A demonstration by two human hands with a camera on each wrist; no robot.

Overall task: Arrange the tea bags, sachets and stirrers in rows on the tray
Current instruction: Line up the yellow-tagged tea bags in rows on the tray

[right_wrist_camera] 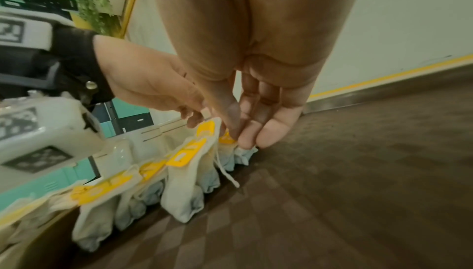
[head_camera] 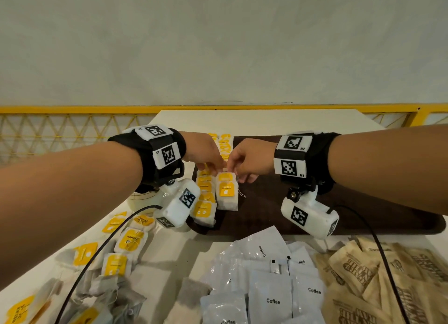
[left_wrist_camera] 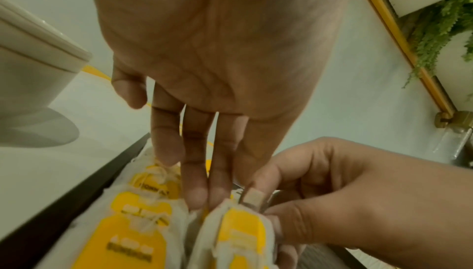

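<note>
Handling: tea bag [head_camera: 226, 191] looks light, soft and tearable; best taken by its top edge.
Left hand [head_camera: 202, 151]: fingertips pinch that edge.
Right hand [head_camera: 247, 160]: pinches it too.

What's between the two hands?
A tea bag with a yellow tag. The left hand and right hand both pinch its top edge over the dark tray. The head view shows it best.
</note>
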